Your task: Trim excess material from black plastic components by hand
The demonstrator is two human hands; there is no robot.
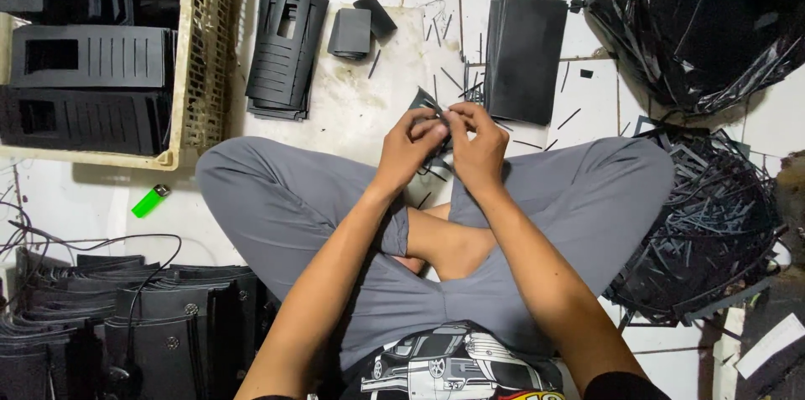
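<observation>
I sit cross-legged on a white tiled floor. My left hand (409, 147) and my right hand (476, 144) meet over my knees, both pinching one small black cut sheet piece (425, 101). Only its upper corner shows above my fingers. Just beyond my hands lies a stack of plain black sheets (524, 56). Farther left rest a stack of slotted black die-cut pieces (283, 49) and a few small black rectangles (352, 31).
A cream plastic crate (197, 48) at upper left holds stacked black cut pieces. A green lighter (150, 200) lies on the floor. Black stitched parts (142, 324) and cables sit lower left. A heap of black offcut strips (713, 224) and a black bag (696, 14) fill the right.
</observation>
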